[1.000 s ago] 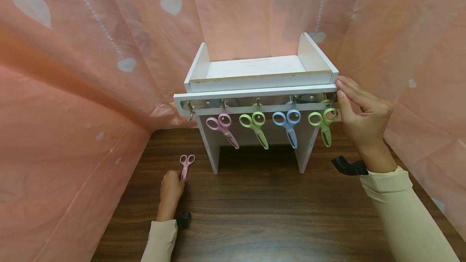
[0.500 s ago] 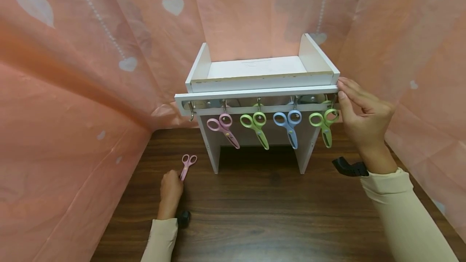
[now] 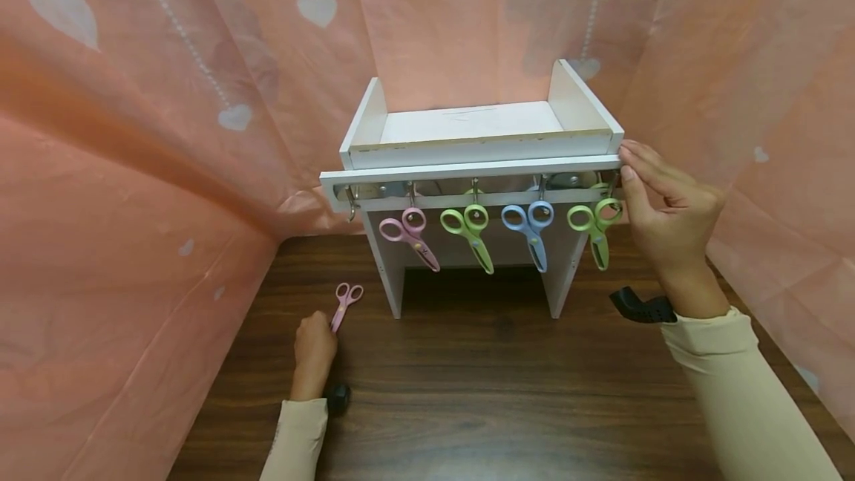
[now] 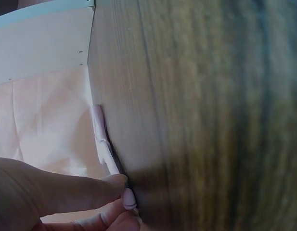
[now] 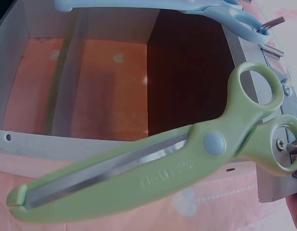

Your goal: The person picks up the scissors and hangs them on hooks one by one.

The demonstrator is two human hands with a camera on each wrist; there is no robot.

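Observation:
Low at the left, my left hand (image 3: 314,347) pinches the blade end of pink scissors (image 3: 343,306) lying on the table, handle loops pointing away from me. In the left wrist view, thumb and fingers grip the tip of these scissors (image 4: 101,137) at the tabletop. My right hand (image 3: 675,214) holds the right end of the white hook rail (image 3: 467,168) between thumb and fingers. From its hooks hang pink scissors (image 3: 409,232), green scissors (image 3: 470,232), blue scissors (image 3: 530,225) and, nearest my right hand, another green pair (image 3: 597,227). The leftmost hook (image 3: 350,203) carries nothing.
The rail fronts a white shelf unit (image 3: 581,99) standing on the dark wooden table (image 3: 467,392). Its two side panels reach down to the tabletop. Pink curtains (image 3: 167,191) with white hearts enclose the table at the back and both sides.
The pink scissors on the table have turned slightly, their handle loops shifting a little to the right. My right hand stays at the rail's end.

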